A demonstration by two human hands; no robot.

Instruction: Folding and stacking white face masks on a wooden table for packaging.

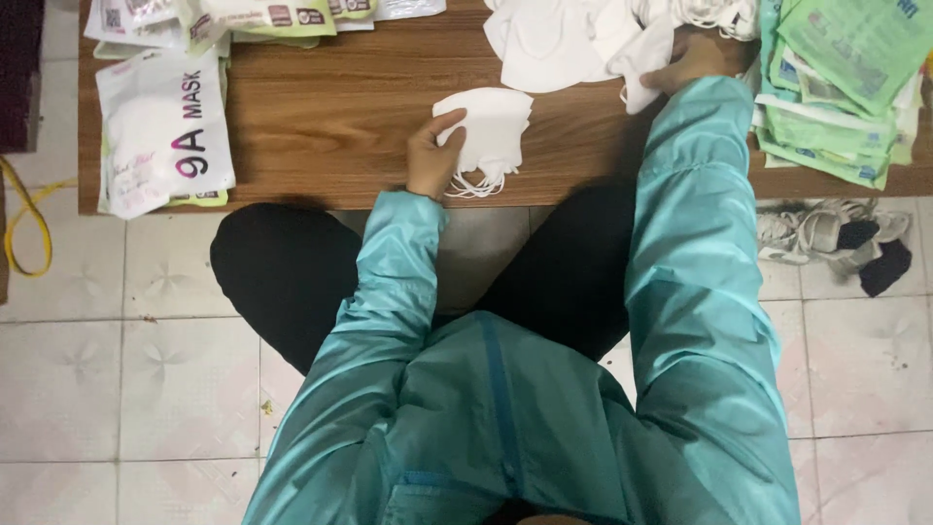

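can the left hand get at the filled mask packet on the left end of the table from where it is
Probably yes. The left hand holds a small stack of white masks, and only bare table lies between it and the filled packet; it would likely have to let go first.

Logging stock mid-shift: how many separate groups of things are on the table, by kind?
Small stack of white masks under the left hand: 1
Loose heap of white masks at the right hand: 1
Piles of white pouches: 2
Stack of green pouches: 1
Total: 5 groups
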